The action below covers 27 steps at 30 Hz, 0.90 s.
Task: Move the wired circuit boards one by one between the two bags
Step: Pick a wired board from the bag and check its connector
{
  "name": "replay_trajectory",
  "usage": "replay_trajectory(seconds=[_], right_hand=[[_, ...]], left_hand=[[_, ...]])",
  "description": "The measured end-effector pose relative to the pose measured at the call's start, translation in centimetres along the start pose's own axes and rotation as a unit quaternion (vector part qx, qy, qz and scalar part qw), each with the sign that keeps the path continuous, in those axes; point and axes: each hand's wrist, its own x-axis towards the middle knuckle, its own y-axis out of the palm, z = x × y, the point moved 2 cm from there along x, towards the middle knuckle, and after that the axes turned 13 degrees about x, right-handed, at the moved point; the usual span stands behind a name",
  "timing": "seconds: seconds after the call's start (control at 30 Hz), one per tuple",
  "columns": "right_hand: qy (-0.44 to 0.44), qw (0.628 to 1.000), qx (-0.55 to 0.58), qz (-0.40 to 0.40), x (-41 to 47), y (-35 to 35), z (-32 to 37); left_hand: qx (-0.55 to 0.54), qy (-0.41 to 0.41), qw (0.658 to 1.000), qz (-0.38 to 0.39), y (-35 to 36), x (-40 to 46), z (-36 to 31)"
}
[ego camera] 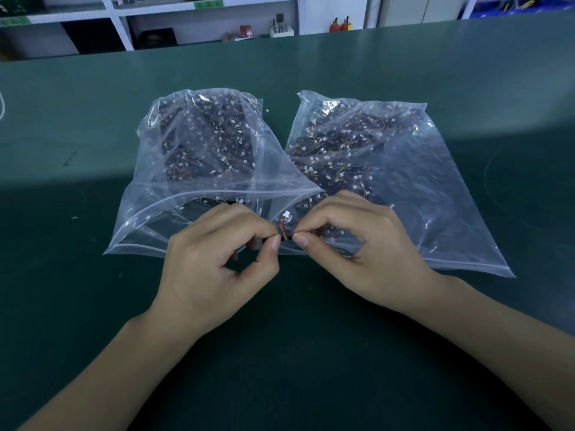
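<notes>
Grip of both hands point(284, 241) pinching wired circuit board point(283, 230), between bags point(199, 169)

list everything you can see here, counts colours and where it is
plastic bags: two, clear, side by side mid-table, both full of small dark wired boards
wired circuit board: one, dark with red-orange wires and a white plug, pinched between both thumbs and forefingers in front of the bags
table: one, dark green, fills the foreground
shelving: white, along the back wall, small items on it
hands: two, bare; left hand, right hand, meeting at the centre
</notes>
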Motion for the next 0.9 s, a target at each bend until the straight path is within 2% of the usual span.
replay_trajectory(seconds=[0.17, 0.27, 0.4, 0.6, 0.77, 0.9], right_hand=[[0.004, 1.0, -0.003, -0.002, 0.1, -0.1, 0.0], [0.013, 1.0, -0.023, 0.0, 0.2, -0.3, -0.1], [0.025, 0.989, -0.138, 0.037, 0.1, -0.4, -0.5], [0.053, 0.973, -0.214, 0.072, 0.3, -0.5, -0.5], [0.05, 0.983, -0.176, -0.002, 0.5, -0.9, -0.1], [0.045, 0.988, -0.144, -0.026, 0.5, -1.0, 0.3]], left_hand=[[0.0, -0.007, 1.0, 0.0, 0.1, -0.1, 0.1], [0.01, -0.014, 0.999, -0.028, 0.1, -0.1, 0.2], [0.001, -0.027, 0.998, -0.051, -0.1, 0.0, 0.4], [-0.013, -0.025, 1.0, 0.005, 0.2, -0.1, 0.3], [0.031, -0.006, 0.999, 0.045, 0.5, -0.1, 0.3], [0.094, 0.031, 0.995, 0.028, 1.0, 0.2, 0.2]])
